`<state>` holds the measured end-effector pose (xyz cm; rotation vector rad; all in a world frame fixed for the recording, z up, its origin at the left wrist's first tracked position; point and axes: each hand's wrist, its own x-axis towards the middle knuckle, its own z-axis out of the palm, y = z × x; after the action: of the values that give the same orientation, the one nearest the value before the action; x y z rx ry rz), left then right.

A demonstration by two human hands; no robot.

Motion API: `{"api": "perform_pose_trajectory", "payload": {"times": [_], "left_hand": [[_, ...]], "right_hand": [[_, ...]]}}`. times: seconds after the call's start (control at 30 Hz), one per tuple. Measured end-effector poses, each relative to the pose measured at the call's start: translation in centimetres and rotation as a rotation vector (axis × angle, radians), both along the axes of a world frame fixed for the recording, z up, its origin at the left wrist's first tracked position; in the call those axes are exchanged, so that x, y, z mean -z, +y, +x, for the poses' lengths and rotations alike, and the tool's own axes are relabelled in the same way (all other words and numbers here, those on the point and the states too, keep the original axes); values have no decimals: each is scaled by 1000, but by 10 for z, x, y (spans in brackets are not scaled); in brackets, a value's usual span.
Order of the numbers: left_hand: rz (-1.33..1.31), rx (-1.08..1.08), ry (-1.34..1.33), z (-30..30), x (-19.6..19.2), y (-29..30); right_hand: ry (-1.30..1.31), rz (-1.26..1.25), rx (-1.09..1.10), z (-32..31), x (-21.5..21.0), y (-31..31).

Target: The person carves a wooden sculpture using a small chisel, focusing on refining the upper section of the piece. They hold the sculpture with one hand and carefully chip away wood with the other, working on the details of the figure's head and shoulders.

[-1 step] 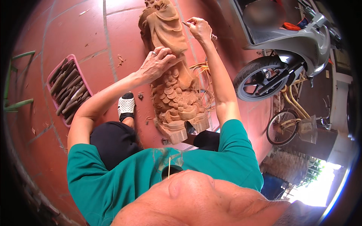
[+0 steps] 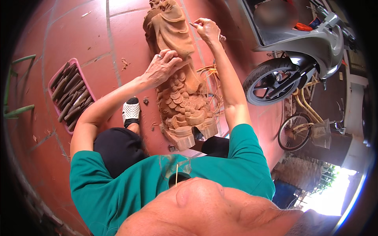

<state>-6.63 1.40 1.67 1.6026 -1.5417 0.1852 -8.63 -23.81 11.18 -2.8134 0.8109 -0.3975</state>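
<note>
A brown wooden carving point(image 2: 183, 92) stretches away from me over the tiled floor, with draped folds at its far part and rows of coin-like discs nearer its blocky base. My left hand point(image 2: 163, 69) rests on its middle, fingers bent but apart and thumb stretched across the wood. Beyond the right side of the carving, my right hand point(image 2: 207, 29) is raised with thumb and fingers pinched. A small thin dark piece point(image 2: 192, 24) pokes out from that pinch toward the folds; its kind is too small to tell. The palm side of my left hand is hidden.
A pink tray point(image 2: 91, 94) full of dark brown stick-like tools point(image 2: 71, 90) lies at left. Green legs point(image 2: 19, 111) of a stool stand farther left. A grey motorbike point(image 2: 315, 47) and a bicycle point(image 2: 295, 131) are at right. Wood chips point(image 2: 125, 63) and my white slipper point(image 2: 131, 111) are nearby.
</note>
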Motion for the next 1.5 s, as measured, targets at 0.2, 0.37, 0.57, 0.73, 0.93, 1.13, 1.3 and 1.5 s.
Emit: {"api": "perform_pose_trajectory", "payload": {"times": [0.2,0.37,0.57,0.73,0.93,1.13,1.3,1.5], "left_hand": [[-9,36,16,-3,-3,-3],[-8,6,-4,4,0,-5],[-8,13,7,5,1,-6],[23,8,1,3,0,-5],[2,15,-14,5,-3,-4],[-36,4,-11,3,1,-8],[-12,9,-22,5,-3,-4],[1,11,-21,7,-4,-1]], "right_hand": [[133,-86,-53,16,20,-19],[188,-44,-116,26,11,-17],[274,-60,-235,16,-16,7],[224,138,-274,9,-13,8],[-59,331,-147,14,-2,15],[77,-55,-96,-1,-7,2],[39,272,-251,-11,3,30],[-208,481,33,-60,9,9]]}}
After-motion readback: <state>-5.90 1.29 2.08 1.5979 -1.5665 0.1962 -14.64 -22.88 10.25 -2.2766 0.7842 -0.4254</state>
